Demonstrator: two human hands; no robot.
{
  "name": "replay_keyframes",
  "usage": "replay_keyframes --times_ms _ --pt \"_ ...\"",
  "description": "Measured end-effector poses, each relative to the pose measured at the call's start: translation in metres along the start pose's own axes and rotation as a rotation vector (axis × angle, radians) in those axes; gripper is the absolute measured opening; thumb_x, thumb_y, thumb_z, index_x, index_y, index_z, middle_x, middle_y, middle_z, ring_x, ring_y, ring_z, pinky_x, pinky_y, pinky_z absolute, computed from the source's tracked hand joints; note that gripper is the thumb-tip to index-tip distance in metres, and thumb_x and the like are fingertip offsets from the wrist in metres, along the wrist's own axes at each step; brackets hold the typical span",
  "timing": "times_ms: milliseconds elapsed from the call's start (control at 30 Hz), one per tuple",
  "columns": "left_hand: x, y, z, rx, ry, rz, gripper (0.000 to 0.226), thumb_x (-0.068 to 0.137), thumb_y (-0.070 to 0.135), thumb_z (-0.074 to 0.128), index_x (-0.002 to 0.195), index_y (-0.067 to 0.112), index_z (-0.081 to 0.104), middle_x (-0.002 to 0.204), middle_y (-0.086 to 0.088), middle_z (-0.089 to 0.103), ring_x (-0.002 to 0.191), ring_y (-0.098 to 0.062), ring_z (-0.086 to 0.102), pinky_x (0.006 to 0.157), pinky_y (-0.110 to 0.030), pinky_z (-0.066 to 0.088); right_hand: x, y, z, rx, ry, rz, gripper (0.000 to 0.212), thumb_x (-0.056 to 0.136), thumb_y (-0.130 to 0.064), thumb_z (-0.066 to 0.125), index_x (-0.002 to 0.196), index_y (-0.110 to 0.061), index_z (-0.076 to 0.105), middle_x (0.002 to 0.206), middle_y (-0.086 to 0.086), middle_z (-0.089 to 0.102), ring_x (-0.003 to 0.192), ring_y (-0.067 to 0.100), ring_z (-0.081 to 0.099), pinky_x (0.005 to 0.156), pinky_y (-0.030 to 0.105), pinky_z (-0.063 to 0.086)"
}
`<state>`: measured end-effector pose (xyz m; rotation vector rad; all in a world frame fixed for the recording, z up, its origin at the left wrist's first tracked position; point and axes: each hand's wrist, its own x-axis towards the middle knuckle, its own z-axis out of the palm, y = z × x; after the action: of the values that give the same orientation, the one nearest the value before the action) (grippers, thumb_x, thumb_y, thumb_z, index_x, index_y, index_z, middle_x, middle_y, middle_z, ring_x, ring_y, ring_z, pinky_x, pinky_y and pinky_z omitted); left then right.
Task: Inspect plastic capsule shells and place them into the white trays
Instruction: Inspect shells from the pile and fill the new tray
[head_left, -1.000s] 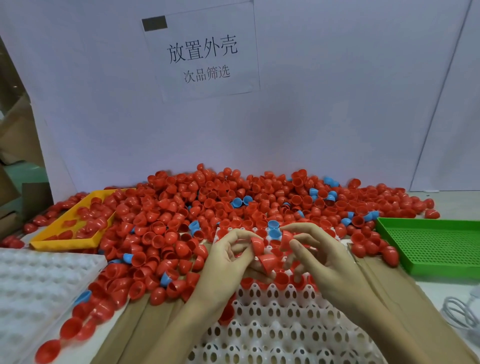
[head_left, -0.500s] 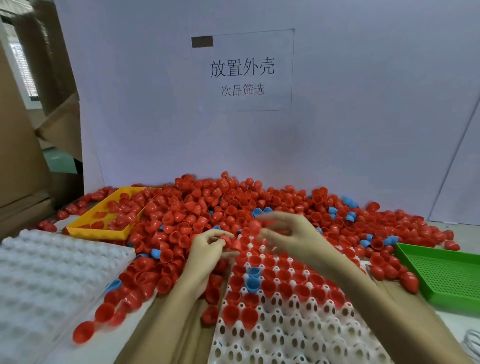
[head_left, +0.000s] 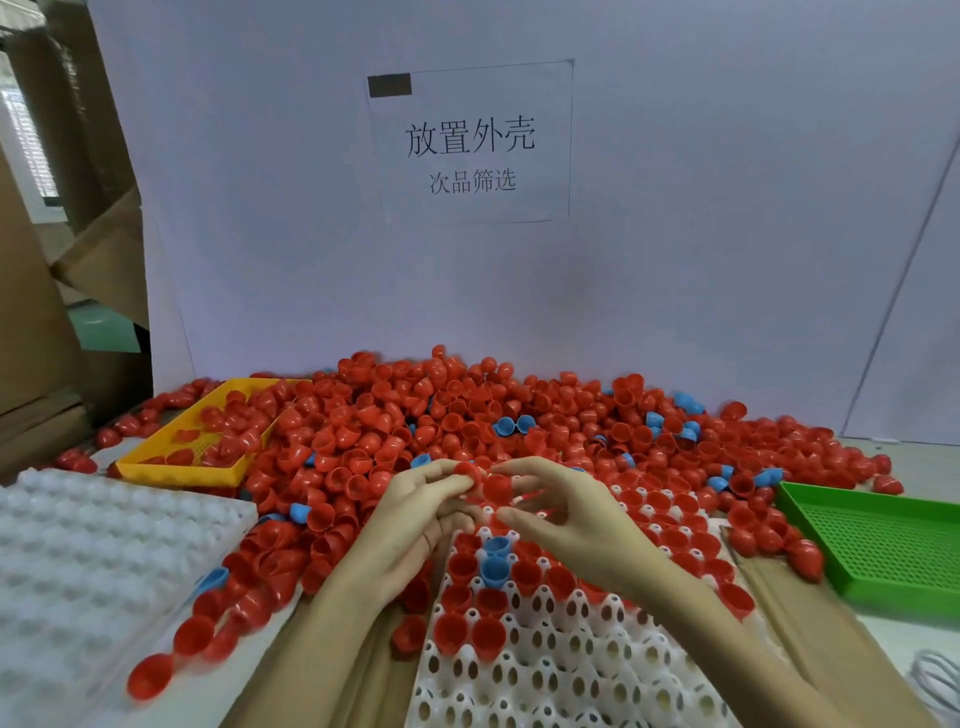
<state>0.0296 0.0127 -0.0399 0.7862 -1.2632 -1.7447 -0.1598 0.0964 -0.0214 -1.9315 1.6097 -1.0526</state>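
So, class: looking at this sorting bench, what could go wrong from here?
1. The red shell pinched between left hand and right hand could slip into the loose pile, uninspected.
2. Loose shells crowd the white tray; one might roll into an open cell.

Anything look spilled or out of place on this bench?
Yes. Red shells have strayed off the pile onto the bare table at lower left, and the pile overflows into the yellow tray. Two blue shells sit among red ones in the white tray.
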Motion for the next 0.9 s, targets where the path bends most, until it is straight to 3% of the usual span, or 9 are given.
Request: replay_keyframes --times_ms 100,200,333,467,600,733,833,900 --pt "-0.005 -0.003 0.009 0.089 -0.143 -0.020 0.017 0.103 0.006 0.059 0.109 -0.010 0.065 0.088 -0.021 0.070 0.068 -0.025 0.068 0.057 -0.025 0.055 -0.015 0.007 -0.006 0.054 0.060 -0.004 0.031 0.096 -0.027 0.077 0.126 -0.031 0.072 0.102 -0.010 0.076 0.094 0.003 0.074 0.084 0.027 0.063" --pt "-0.009 -0.005 0.016 0.119 -0.275 -0.027 0.032 0.104 0.017 0.063 0.119 -0.010 0.060 0.095 -0.021 0.071 0.076 -0.029 0.070 0.064 -0.029 0.057 -0.029 0.010 -0.016 0.177 0.012 0.008 0.024 0.097 -0.025 0.074 0.121 -0.026 0.074 0.098 -0.005 0.080 0.091 0.011 0.077 0.082 0.025 0.061" --pt "-0.013 -0.005 0.022 0.147 -0.382 0.038 0.029 0.105 0.022 0.064 0.131 0.011 0.068 0.115 -0.020 0.071 0.096 -0.039 0.073 0.084 -0.035 0.060 -0.045 0.019 -0.028 0.283 -0.007 0.031 0.020 0.101 -0.029 0.066 0.119 -0.023 0.074 0.096 0.002 0.080 0.088 0.018 0.077 0.080 0.030 0.062" --pt "-0.017 -0.008 0.030 0.269 -0.349 0.151 0.027 0.101 0.022 0.070 0.128 0.016 0.071 0.121 -0.011 0.072 0.096 -0.038 0.076 0.087 -0.035 0.061 -0.056 0.030 -0.030 0.344 -0.005 0.044 0.024 0.104 -0.030 0.061 0.124 -0.026 0.072 0.099 0.001 0.080 0.089 0.018 0.077 0.081 0.033 0.063" --pt "-0.019 -0.011 0.036 0.336 -0.296 0.203 0.027 0.091 0.020 0.083 0.115 0.016 0.070 0.111 -0.008 0.076 0.088 -0.034 0.078 0.082 -0.031 0.061 -0.060 0.034 -0.025 0.401 0.056 0.018 0.041 0.102 -0.031 0.061 0.142 -0.040 0.058 0.116 -0.005 0.074 0.103 0.023 0.077 0.090 0.039 0.063" --pt "-0.020 -0.017 0.041 0.397 -0.226 0.305 0.036 0.081 0.021 0.092 0.103 0.018 0.063 0.102 -0.004 0.075 0.083 -0.029 0.077 0.077 -0.033 0.062 -0.061 0.036 -0.024 0.335 0.123 -0.043 0.034 0.105 -0.020 0.059 0.136 -0.035 0.058 0.115 -0.002 0.072 0.105 0.024 0.075 0.083 0.040 0.065" --pt "-0.022 -0.026 0.043 0.647 -0.147 0.553 0.037 0.081 0.030 0.091 0.101 0.023 0.060 0.092 0.003 0.071 0.082 -0.021 0.074 0.075 -0.028 0.060 -0.062 0.034 -0.022 0.377 0.134 -0.049 0.023 0.103 -0.027 0.062 0.125 -0.030 0.063 0.110 0.002 0.074 0.100 0.026 0.076 0.079 0.039 0.064" --pt "-0.022 -0.030 0.045 0.833 -0.128 0.800 0.032 0.086 0.023 0.087 0.098 0.025 0.058 0.091 0.009 0.065 0.080 -0.016 0.068 0.072 -0.028 0.058 -0.063 0.032 -0.020 0.426 0.146 -0.041 0.023 0.099 -0.029 0.067 0.122 -0.030 0.063 0.107 0.006 0.075 0.096 0.027 0.077 0.077 0.035 0.063"
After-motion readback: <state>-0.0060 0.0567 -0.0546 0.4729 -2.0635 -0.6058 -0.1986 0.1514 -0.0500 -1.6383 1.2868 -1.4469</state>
